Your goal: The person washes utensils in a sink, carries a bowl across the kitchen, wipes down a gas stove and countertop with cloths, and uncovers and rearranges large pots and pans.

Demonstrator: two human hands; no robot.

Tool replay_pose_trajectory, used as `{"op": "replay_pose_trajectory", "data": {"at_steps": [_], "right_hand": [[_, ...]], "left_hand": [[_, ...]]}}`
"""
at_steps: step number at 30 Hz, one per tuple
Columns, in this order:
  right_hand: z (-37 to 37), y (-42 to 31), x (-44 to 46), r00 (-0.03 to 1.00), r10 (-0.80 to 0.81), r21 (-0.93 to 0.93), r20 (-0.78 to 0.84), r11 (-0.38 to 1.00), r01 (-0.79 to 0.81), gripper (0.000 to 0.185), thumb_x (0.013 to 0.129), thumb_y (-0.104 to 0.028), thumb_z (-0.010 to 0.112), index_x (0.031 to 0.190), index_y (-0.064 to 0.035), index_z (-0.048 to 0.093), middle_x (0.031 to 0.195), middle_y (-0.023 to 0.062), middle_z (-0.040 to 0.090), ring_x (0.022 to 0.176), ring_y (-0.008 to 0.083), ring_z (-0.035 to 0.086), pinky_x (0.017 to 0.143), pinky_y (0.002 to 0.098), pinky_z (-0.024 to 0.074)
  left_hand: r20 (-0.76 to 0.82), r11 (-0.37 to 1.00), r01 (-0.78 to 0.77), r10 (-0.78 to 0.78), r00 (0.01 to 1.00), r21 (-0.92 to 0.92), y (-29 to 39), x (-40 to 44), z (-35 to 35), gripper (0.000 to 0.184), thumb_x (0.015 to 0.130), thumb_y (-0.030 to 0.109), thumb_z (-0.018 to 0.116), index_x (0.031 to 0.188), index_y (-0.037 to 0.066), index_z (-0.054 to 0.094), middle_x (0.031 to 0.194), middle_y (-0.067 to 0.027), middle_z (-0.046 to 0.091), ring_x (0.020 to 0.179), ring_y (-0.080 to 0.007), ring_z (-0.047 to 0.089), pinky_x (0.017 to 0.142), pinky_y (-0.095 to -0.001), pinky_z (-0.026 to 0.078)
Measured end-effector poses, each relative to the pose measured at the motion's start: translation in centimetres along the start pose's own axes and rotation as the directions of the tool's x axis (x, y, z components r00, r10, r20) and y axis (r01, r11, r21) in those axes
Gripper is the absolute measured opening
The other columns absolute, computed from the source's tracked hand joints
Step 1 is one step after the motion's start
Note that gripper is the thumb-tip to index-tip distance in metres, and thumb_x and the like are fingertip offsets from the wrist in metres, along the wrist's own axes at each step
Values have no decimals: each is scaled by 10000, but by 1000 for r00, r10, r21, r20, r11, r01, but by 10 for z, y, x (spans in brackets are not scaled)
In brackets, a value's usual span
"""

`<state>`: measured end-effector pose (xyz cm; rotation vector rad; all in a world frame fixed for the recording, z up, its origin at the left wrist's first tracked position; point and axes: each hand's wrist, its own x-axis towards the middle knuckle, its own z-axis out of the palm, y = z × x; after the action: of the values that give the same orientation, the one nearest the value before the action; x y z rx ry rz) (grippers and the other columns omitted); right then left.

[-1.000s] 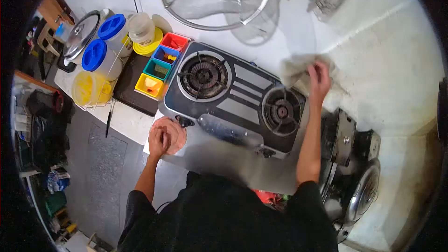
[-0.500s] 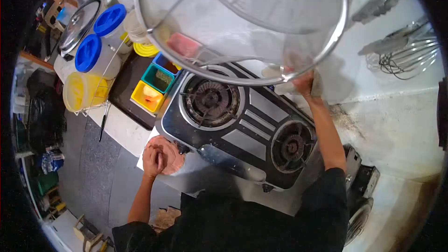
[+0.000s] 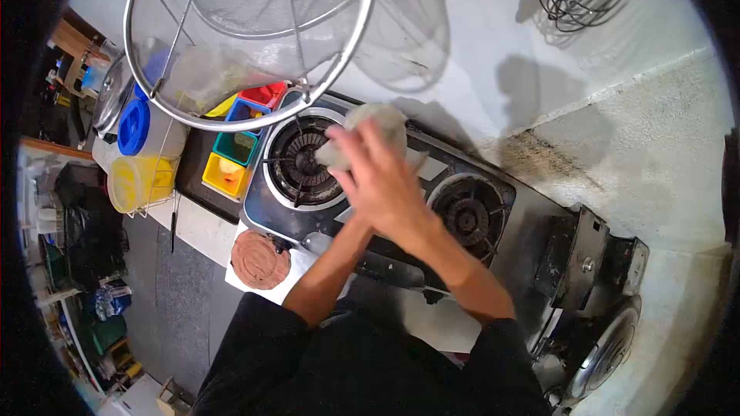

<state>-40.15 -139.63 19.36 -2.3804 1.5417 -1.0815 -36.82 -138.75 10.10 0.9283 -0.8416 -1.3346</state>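
Left hand (image 3: 359, 228) now off reddish-brown disc (image 3: 260, 260), crossed under right hand (image 3: 389, 194); mostly hidden, can't tell fingers. Grey cloth (image 3: 395, 132) over left burner (image 3: 297, 173), near stove's (image 3: 266, 212) far edge; right fingers spread against it, grip unclear.

"What does the cloth (image 3: 396, 129) look like?"
"It's pale gray and all bunched up. It's over the stove (image 3: 264, 216), by the big burner (image 3: 302, 160)."
"And the stove?"
"It's black with shiny silver strips. It sits flat by the wall. It has a big round burner and a smaller one (image 3: 467, 218), and I see no flame."
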Motion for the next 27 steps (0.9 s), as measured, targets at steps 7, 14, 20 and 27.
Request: {"op": "replay_pose_trajectory", "data": {"at_steps": [7,14,20,27], "right_hand": [[-25,-2,-17,973,-34,520,230,849,-93,180,755,-37,667,922,-31,601,860,103,550,715,278,572,661,340,477],[-77,84,-115,847,528,420,-61,783,-458,55,791,-35,651,817,-2,616,752,69,616,695,123,584,638,252,457],[-110,124,-260,554,821,383,-140,560,-734,78,827,-80,638,822,-3,623,734,65,626,661,111,573,616,255,457],[-112,135,-335,360,925,338,-124,381,-861,116,864,-119,615,841,-6,609,727,29,601,651,87,555,609,234,449]], "left_hand": [[-218,979,-144,173,961,145,-19,47,-41,556,882,249,479,1330,-8,274,1383,-180,277,1283,-302,283,1068,-392,227],[-236,670,-561,719,654,487,-35,230,2,671,912,365,437,1388,-13,152,1444,-176,174,1325,-305,195,1095,-403,160],[-453,618,-632,782,429,468,-109,299,-54,725,937,475,375,1414,-20,147,1483,-167,128,1352,-320,154,1108,-417,100],[-653,843,-426,529,542,329,-116,291,-55,697,927,466,390,1412,13,180,1449,-169,187,1320,-320,218,1097,-443,148]]}}
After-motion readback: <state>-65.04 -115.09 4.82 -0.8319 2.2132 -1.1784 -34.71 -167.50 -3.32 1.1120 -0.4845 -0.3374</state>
